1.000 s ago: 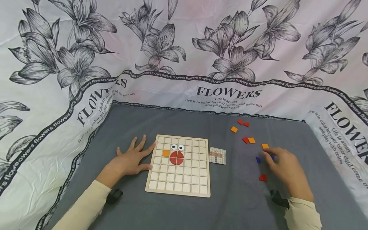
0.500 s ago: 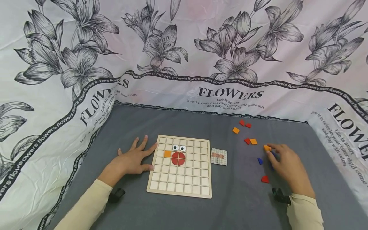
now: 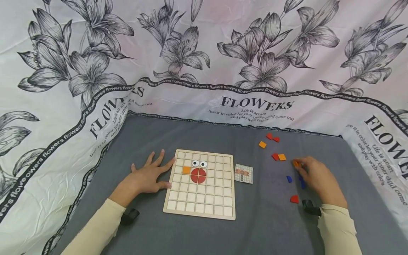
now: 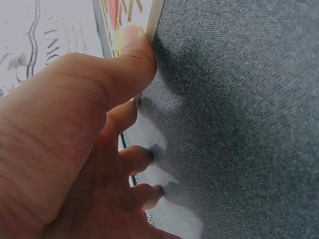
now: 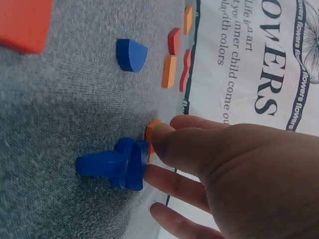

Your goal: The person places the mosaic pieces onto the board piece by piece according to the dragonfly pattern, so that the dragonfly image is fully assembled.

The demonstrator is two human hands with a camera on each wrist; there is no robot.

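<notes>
My left hand (image 3: 143,179) is spread beside the wooden grid board (image 3: 208,198), thumb and index finger on its left edge; the left wrist view shows the thumb (image 4: 134,45) over the rim. On the board are two eye tiles (image 3: 199,164), a red circle of quarter pieces (image 3: 198,175) and one orange square (image 3: 186,170). Off to the right, my right hand (image 3: 318,182) pinches an orange square tile (image 5: 152,130) between thumb and index finger, low over the cloth. Several blue curved pieces (image 5: 132,164) lie right under these fingers.
A small picture card (image 3: 243,173) lies right of the board. Beyond it are a loose blue piece (image 3: 289,179), a red piece (image 3: 294,199), another orange square (image 3: 282,157) and more red pieces (image 3: 269,136) farther back. A flower-printed cloth (image 3: 255,106) rises behind the grey surface.
My right hand's fingers have moved forward from near the blue pieces onto the orange tile and pinched it. More of the blue pieces shows now. The left hand stays at the board.
</notes>
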